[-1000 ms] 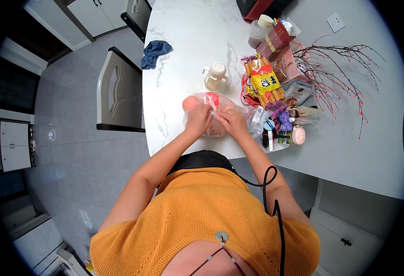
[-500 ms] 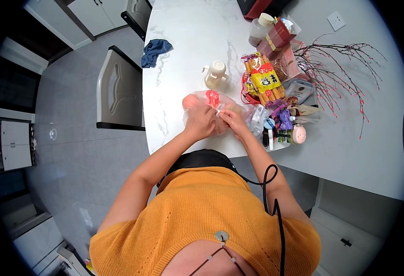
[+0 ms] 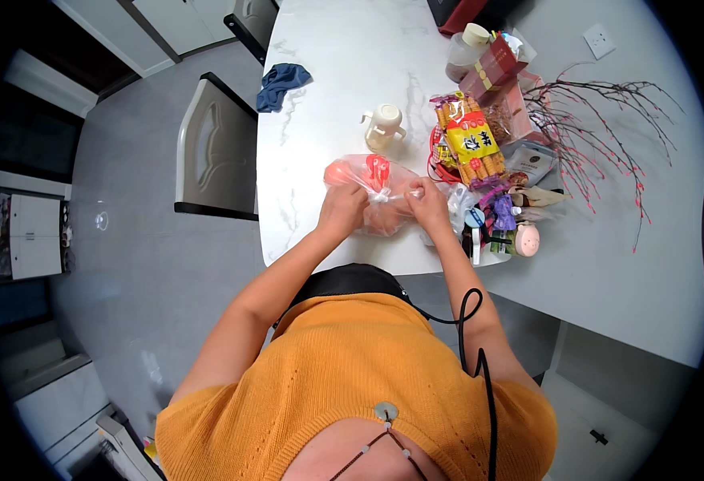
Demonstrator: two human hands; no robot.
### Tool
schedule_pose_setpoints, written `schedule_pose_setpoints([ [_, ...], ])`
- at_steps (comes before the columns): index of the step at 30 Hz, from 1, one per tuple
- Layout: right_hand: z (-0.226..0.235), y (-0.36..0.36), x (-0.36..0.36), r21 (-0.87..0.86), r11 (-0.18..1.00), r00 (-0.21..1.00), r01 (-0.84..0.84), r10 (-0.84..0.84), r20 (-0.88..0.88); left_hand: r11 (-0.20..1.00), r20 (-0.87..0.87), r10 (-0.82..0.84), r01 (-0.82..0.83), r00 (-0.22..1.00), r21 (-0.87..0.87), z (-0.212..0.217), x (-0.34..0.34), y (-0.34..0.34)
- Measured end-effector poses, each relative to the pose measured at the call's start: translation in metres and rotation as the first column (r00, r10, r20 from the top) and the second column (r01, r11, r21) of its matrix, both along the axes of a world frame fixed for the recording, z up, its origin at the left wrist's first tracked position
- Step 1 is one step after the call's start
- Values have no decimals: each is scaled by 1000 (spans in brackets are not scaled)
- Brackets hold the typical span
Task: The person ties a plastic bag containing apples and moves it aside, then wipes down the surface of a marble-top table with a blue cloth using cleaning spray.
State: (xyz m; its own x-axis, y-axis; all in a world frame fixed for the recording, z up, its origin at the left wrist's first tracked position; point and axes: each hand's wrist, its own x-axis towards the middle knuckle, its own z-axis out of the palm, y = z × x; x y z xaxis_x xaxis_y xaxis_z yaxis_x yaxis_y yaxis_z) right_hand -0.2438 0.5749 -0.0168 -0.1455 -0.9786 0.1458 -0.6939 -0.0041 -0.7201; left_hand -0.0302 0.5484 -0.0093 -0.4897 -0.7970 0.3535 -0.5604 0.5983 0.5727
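A clear plastic bag (image 3: 382,218) with red printing lies on the marble-patterned table near its front edge. Round, orange-pink things show through its film; their exact kind cannot be made out. The gathered neck looks twisted or knotted between my hands. On the left side, my left hand (image 3: 342,212) is closed on the bag, its fingertips partly hidden. My right hand (image 3: 429,207) pinches the film at the right. Just beyond the bag stands a cream two-handled bottle (image 3: 383,128).
To the right crowd a yellow-and-red snack pack (image 3: 471,138), a dark red box (image 3: 492,68), a pink round-topped container (image 3: 527,240) and red-budded branches (image 3: 600,128). A blue cloth (image 3: 283,86) lies at the far left. A chair (image 3: 220,152) stands beside the table.
My hands have drawn apart, the right one moving rightward and the left slightly left. The bag's neck now shows as a white gathered spot between them. The whole view has shifted slightly.
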Motion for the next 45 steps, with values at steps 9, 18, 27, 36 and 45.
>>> schedule_pose_setpoints([
  [9,6,36,25,48,994,905,94,-105,413,862,-67,244,-185,967,472,21,72,55],
  [18,-1,27,164,126,989,739,74,-139,660,795,-189,340,-174,921,581,25,192,53],
  [27,-12,-14,335,370,905,343,210,-423,839,777,-321,472,-216,821,591,22,404,53],
  [36,-8,-104,386,300,892,461,339,-436,773,805,-300,471,-265,830,531,25,516,-1],
  [45,-56,-237,374,197,846,651,496,-512,560,828,-213,320,-164,923,536,26,563,-142],
])
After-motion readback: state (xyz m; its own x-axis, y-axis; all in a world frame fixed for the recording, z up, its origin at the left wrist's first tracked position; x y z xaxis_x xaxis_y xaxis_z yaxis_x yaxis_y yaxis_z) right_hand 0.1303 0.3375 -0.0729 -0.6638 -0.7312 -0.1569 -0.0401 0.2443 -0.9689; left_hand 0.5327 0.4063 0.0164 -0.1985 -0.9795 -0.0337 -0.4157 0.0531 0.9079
